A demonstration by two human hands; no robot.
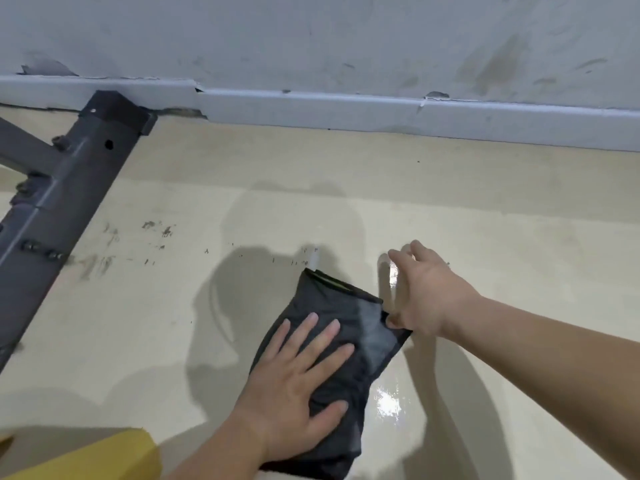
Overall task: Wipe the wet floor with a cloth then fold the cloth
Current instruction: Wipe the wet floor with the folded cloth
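Note:
A dark grey cloth [349,327] lies folded into a long strip on the glossy beige floor [485,220]. My left hand [298,386] presses flat on its near half, fingers spread. My right hand [422,296] is at the cloth's right edge, thumb and a finger pinching its corner while the other fingers are spread above the floor. A shiny wet patch [389,401] glints just right of the cloth, and a second wet patch [393,275] shows under my right fingers.
A dark metal frame leg [62,188] with bolts runs diagonally at the left to the grey skirting board [346,110] and the scuffed wall. Dirt smudges [156,230] mark the floor near it. A yellow object [104,459] sits at the bottom left corner.

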